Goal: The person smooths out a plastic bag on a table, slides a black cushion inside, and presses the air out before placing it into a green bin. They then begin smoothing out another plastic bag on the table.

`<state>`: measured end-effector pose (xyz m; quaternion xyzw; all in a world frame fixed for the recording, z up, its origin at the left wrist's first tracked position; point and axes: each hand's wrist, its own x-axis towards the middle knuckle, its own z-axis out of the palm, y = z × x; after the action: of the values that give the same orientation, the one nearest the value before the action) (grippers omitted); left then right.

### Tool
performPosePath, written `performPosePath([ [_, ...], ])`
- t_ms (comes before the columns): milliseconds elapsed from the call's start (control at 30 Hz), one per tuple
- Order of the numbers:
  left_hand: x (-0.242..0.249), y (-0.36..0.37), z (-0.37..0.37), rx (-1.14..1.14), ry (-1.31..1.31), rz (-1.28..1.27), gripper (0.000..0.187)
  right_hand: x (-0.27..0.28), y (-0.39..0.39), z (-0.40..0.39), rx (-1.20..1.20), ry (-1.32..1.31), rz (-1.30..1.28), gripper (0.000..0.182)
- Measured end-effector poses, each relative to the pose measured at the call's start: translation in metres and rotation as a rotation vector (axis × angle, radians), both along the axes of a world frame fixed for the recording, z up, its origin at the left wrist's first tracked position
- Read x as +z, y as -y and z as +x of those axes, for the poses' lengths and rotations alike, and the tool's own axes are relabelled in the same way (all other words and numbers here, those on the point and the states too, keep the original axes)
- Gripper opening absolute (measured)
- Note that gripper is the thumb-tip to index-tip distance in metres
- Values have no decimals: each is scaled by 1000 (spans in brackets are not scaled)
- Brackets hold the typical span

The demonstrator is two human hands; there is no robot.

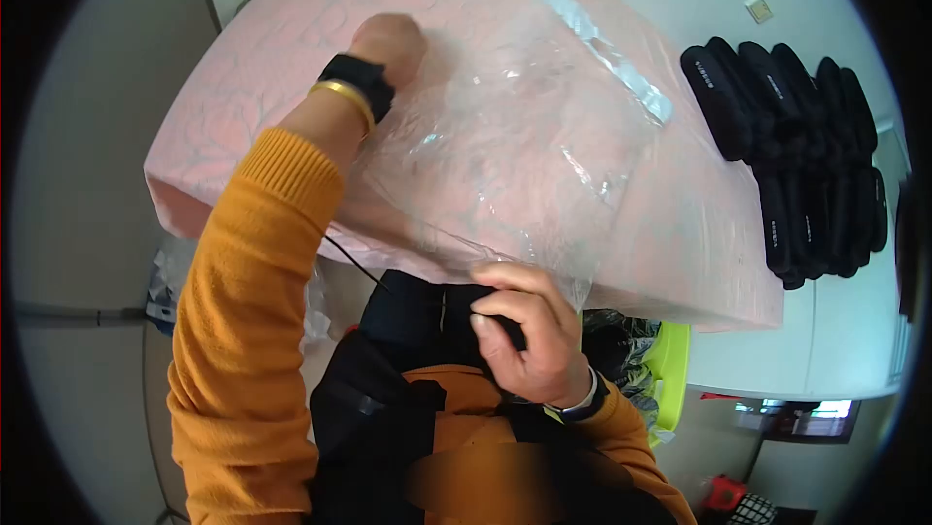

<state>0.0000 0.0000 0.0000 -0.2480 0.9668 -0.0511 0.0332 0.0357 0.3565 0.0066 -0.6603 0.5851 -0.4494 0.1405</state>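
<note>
A clear plastic bag (485, 151) with a whitish strip (607, 54) along its far end lies spread on the pink patterned tablecloth (243, 88). My left hand (393, 44) rests at the bag's upper left, its back towards me and its fingers hidden; a black band and a gold bangle circle the wrist. Close to my body, my right hand (534, 336) is by the bag's near edge. Its thumb and fingertips are pressed together, but I cannot make out what, if anything, is between them.
Two rows of black padded pieces (777, 107) with white lettering lie on a white surface (738, 365) to the right. Below the table edge stands a lime-green bin (670, 370) holding dark, plastic-wrapped things. A thin black cord (354, 261) hangs near my lap.
</note>
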Motion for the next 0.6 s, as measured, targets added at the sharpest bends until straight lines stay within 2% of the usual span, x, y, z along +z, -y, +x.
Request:
performPosePath([
  [67, -6, 32, 17, -212, -170, -239, 19, -15, 11, -8, -258, -227, -141, 39],
  [100, -20, -58, -13, -193, -325, 3, 19, 44, -78, -50, -232, -392, 18, 39],
  [167, -16, -46, 26, -175, -311, 79, 20, 20, -74, -45, -495, -493, -56, 41],
  [200, 17, -17, 47, -148, -252, 45, 19, 3, -49, -41, -659, -442, -144, 42],
  [267, 23, -4, 68, -191, -458, 539, 19, -1, -47, -56, -700, -400, -153, 43],
  [333, 39, -31, 96, -224, -641, 811, 23, -10, -51, -65, -722, -310, -106, 46],
  [467, 43, -82, 115, -217, -632, 840, 29, -15, -57, -80, -673, -441, 5, 43],
  [600, 51, -102, 119, -236, -437, 870, 35, -18, -55, -90, -648, -449, 31, 31],
])
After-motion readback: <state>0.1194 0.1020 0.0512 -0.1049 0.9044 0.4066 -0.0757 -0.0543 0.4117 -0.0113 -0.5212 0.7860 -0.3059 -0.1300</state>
